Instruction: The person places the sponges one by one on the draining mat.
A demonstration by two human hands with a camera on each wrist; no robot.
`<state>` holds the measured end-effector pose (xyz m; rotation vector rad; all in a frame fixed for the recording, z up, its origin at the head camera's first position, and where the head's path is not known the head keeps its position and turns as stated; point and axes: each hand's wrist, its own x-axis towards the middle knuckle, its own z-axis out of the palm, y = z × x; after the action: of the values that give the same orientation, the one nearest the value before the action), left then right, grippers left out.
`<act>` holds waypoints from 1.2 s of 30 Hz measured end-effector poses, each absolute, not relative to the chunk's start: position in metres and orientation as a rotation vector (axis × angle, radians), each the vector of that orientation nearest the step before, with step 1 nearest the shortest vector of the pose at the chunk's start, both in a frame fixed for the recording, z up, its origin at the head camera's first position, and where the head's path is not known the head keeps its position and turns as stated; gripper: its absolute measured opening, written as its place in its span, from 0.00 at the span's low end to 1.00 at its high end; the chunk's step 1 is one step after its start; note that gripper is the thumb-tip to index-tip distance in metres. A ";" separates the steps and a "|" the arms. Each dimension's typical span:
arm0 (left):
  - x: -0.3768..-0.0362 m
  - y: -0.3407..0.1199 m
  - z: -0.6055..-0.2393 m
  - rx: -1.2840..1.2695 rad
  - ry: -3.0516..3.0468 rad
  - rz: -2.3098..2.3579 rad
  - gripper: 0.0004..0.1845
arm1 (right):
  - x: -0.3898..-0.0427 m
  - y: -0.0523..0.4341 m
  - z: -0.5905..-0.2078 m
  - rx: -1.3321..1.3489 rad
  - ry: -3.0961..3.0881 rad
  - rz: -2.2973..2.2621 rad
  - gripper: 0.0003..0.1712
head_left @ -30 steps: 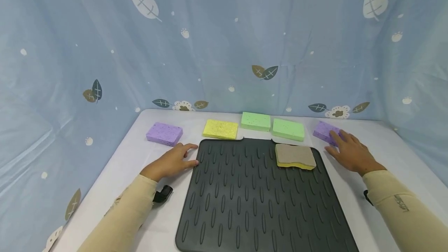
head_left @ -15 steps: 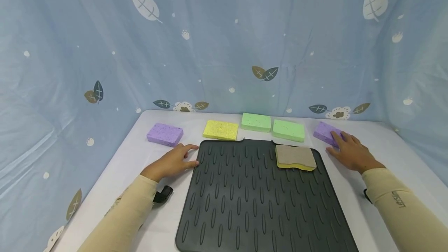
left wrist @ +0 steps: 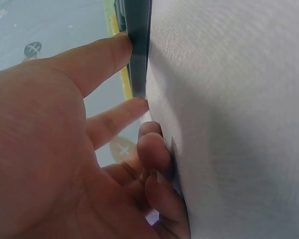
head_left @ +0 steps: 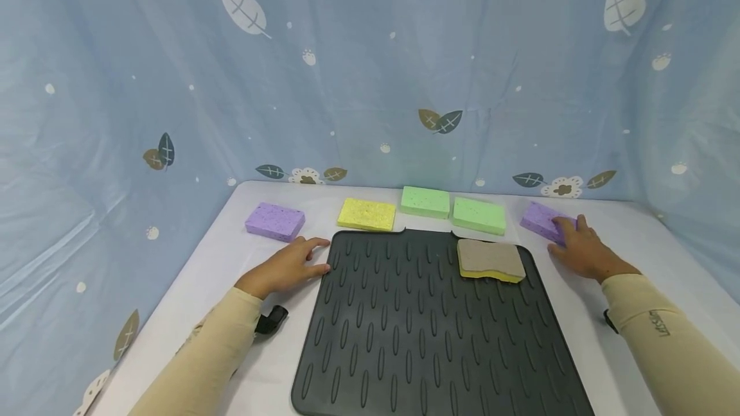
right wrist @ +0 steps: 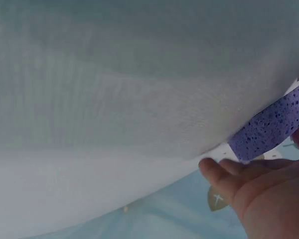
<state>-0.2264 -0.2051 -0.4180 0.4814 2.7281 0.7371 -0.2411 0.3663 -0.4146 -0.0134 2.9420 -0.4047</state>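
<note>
Black ribbed rubber is taking up most of the white table (head_left: pixel 191 287): a large drying mat (head_left: pixel 428 332) is lying between the two hands, and one grey-topped yellow scrub sponge (head_left: pixel 490 260) is already sitting on its far corner, just inward of the right hand (head_left: pixel 584 252). That hand is reaching over the purple sponge (head_left: pixel 542 219) at the table's far right edge, fingers laid across its near end; in the right wrist view the purple sponge (right wrist: pixel 271 127) is lying against the fingertips (right wrist: pixel 214 169), but I cannot tell whether they are clamping it or only touching it (it looks flat on the table, not lifted). The left hand (head_left: pixel 286 268) is resting on the table with relaxed, spread fingers, its thumb against the mat's left edge (left wrist: pixel 138 59). Beyond that hand, a second purple sponge (head_left: pixel 275 221) is waiting, then a yellow sponge (head_left: pixel 367 214) and two green sponges (head_left: pixel 424 201) (head_left: pixel 478 215) are lining up behind the mat. Judging by this, one sponge is placed and five are lying off the mat.
</note>
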 end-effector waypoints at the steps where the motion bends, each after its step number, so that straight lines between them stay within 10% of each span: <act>1: -0.227 -0.205 -0.418 0.485 2.728 0.738 0.33 | -0.242 0.366 -0.415 -0.020 2.947 -0.405 0.38; 36: -0.226 -0.204 -0.417 0.462 2.729 0.728 0.33 | -0.237 0.372 -0.410 -0.083 3.020 -0.292 0.28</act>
<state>-0.2259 -0.2043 -0.4173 0.4619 2.7291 0.7275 -0.2366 0.3723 -0.4104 -0.0833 3.0200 -0.2921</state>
